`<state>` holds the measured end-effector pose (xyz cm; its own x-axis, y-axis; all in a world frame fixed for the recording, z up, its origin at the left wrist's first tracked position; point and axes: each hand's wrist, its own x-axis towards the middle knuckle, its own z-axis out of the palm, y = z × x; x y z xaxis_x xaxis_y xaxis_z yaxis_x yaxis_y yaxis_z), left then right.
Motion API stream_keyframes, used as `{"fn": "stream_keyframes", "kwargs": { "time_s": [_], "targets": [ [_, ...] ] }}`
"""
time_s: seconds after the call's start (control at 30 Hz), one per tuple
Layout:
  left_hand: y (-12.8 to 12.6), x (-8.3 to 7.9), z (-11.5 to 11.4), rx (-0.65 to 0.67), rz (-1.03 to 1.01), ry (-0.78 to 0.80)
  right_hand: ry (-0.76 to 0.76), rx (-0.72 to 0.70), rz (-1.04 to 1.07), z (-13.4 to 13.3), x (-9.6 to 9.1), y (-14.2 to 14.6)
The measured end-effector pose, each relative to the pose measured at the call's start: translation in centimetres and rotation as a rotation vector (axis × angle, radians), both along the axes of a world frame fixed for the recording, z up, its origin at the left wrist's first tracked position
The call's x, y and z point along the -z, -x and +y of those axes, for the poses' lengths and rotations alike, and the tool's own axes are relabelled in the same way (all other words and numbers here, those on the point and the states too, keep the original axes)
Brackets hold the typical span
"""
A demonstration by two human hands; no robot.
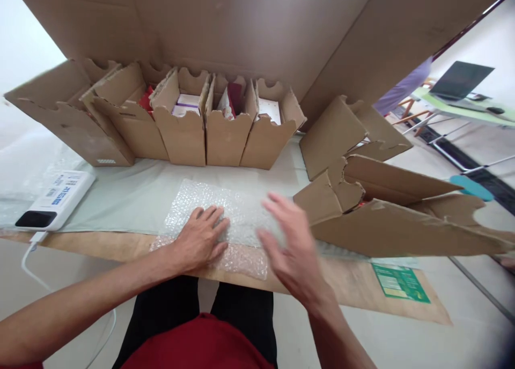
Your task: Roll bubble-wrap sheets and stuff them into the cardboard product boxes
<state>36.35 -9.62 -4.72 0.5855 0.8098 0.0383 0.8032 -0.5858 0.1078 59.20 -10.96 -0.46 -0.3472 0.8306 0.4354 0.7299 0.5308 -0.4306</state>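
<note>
A sheet of bubble wrap [237,203] lies on the table in front of me, its near end hanging over the table's front edge. My left hand [204,235] rests flat on the sheet with its fingers spread. Over the right side of the wrap is my right hand [290,243], slightly blurred, with thumb and fingers apart and nothing between them. Whether its fingertips touch the wrap I cannot tell.
Several cardboard bins [181,135] holding small boxes and packets line the back. More cardboard bins [386,229] stand on the right. On the left lies a white power bank [60,200] with a cable [26,262]. A laptop [458,82] sits on another table.
</note>
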Motion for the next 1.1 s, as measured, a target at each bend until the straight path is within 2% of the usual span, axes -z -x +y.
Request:
{"fn": "stream_keyframes", "kwargs": {
  "time_s": [0.13, 0.23, 0.33, 0.43, 0.53, 0.63, 0.7, 0.77, 0.87, 0.97, 1.03, 1.1],
  "targets": [
    [0.3, -0.8, 1.4, 0.002, 0.022, -0.014, 0.173, -0.095, -0.28, 2.4, 4.0, 2.0],
    [2.7, 0.2, 1.8, 0.0, 0.009, 0.033, 0.206, -0.067, -0.377, 2.3, 5.8, -0.1],
    [6.4, 1.5, 0.8, -0.029, -0.042, 0.071, 0.142, 0.006, -0.318, -0.3, 5.9, -4.1],
    [8.9, 1.9, -1.0, -0.045, -0.108, 0.041, 0.093, -0.045, -0.252, -3.8, 5.1, -6.4],
    [9.1, 1.6, -2.2, 0.025, -0.135, 0.043, 0.105, -0.177, -0.279, -5.5, 4.7, -5.6],
    [8.2, 1.1, -2.5, 0.091, -0.127, 0.071, 0.069, -0.214, -0.255, -5.1, 5.1, -3.5],
    [8.1, 0.7, -2.4, 0.11, -0.12, 0.103, 0.024, -0.198, -0.128, -4.5, 5.3, -2.5],
    [8.6, 0.3, -2.2, 0.097, -0.148, 0.143, 0.047, -0.142, 0.056, -4.1, 5.1, -2.3],
    [9.8, -0.3, -1.8, -0.013, -0.291, 0.225, 0.223, 0.028, 0.311, -4.2, 4.6, -2.7],
    [10.1, -0.5, -1.3, -0.262, -0.486, 0.324, 0.36, 0.179, 0.49, -4.4, 4.7, -3.4],
    [9.7, -0.5, -0.9, -0.426, -0.576, 0.381, 0.392, 0.186, 0.529, -4.5, 5.0, -3.7],
    [9.0, -0.5, -0.4, -0.508, -0.648, 0.41, 0.418, 0.144, 0.511, -4.4, 5.2, -3.7]
  ]
}}
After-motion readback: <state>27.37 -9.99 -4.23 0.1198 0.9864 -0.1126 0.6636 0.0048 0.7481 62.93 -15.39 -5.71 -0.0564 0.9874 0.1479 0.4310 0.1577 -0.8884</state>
